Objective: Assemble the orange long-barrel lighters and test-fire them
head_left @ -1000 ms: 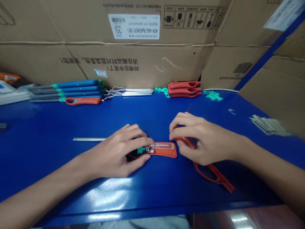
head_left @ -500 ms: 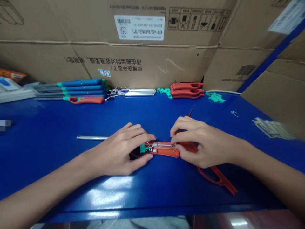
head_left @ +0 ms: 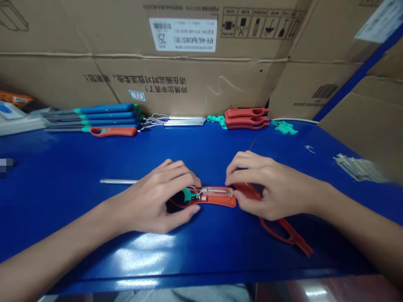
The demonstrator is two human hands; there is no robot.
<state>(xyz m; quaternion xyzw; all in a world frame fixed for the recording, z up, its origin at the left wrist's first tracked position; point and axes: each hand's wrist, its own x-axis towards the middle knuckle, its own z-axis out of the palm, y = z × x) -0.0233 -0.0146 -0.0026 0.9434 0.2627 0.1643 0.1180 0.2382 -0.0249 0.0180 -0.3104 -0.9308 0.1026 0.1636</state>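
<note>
"Compared with half a second ago, the left hand is drawing its forefinger and thumb slightly leftward along the orange handle shell, so more of the green piece is showing."

"Where is that shell lying?"

"It is resting hollow side up on the blue worktop. A clear tube is sitting inside its right part, and white wires are curling between that tube and the green piece."

"How is the left hand posing?"

"Its forefinger and thumb are spreading apart, straddling the shell's left part. Its other fingers are hiding, so I cannot tell whether they are gripping."

"And the right hand?"

"It is curling at the shell's right end, forefinger and thumb bending close together; I cannot tell whether they are pinching anything. Partly under it, a red shell half is lying right of the orange shell."

"What else is surrounding the orange shell?"

"A metal tube is lying to its left, disappearing under the left hand. Well beyond it, silver tubes and stacked red handles are lining the back."
</note>
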